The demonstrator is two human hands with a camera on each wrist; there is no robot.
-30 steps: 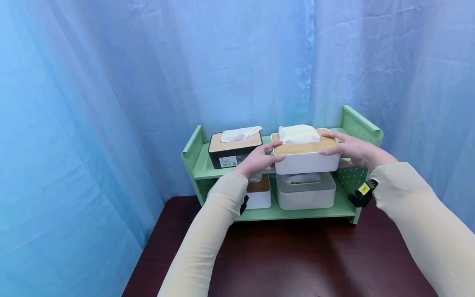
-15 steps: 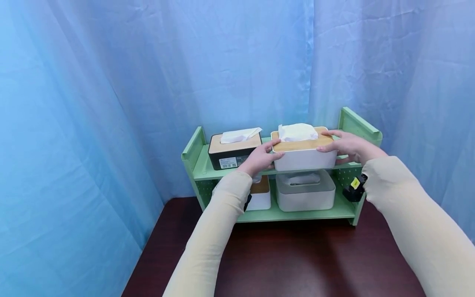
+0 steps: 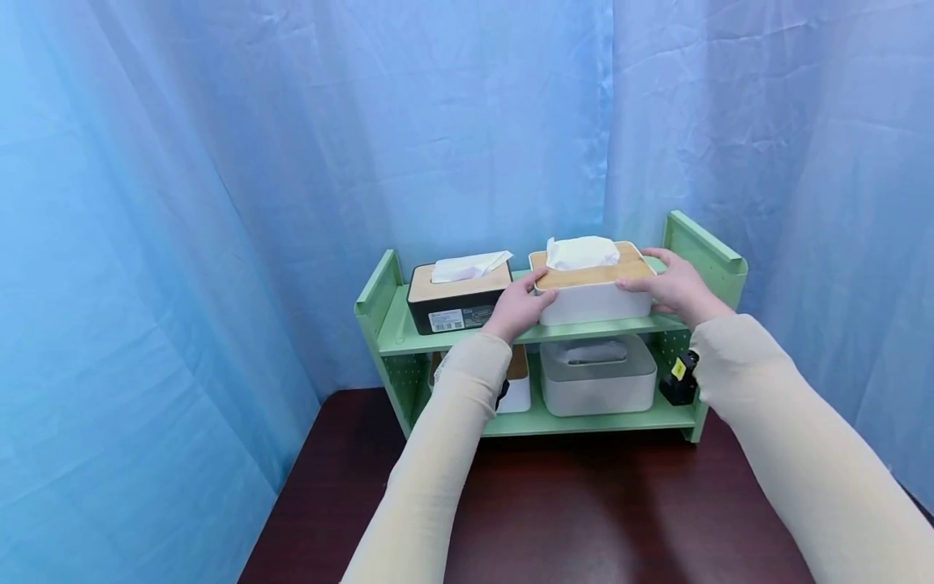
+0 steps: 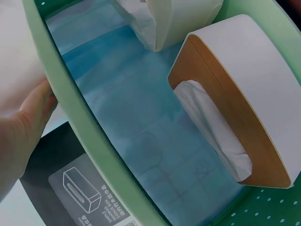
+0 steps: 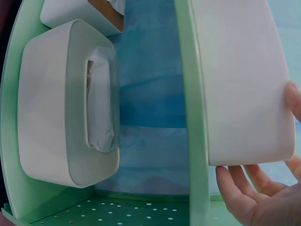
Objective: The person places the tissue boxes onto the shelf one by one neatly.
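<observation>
A white tissue box with a wooden lid and a tissue standing out of it is on the right part of the green shelf's upper board. My left hand grips its left end, thumb on the front. On the right end, my right hand holds it between thumb and fingers; in the right wrist view the fingers touch the end of the box, which sits at the board. Left of it stands a black tissue box with a wooden lid, close to my left hand.
Below, a pale grey-lidded tissue box and a white one with a brown wooden lid stand on the lower board. The shelf stands on a dark red table before a blue curtain. Raised side panels bound the upper board.
Both hands have moved the white tissue box back and slightly left, from over the shelf's front edge onto the upper board. The other boxes stay in place.
</observation>
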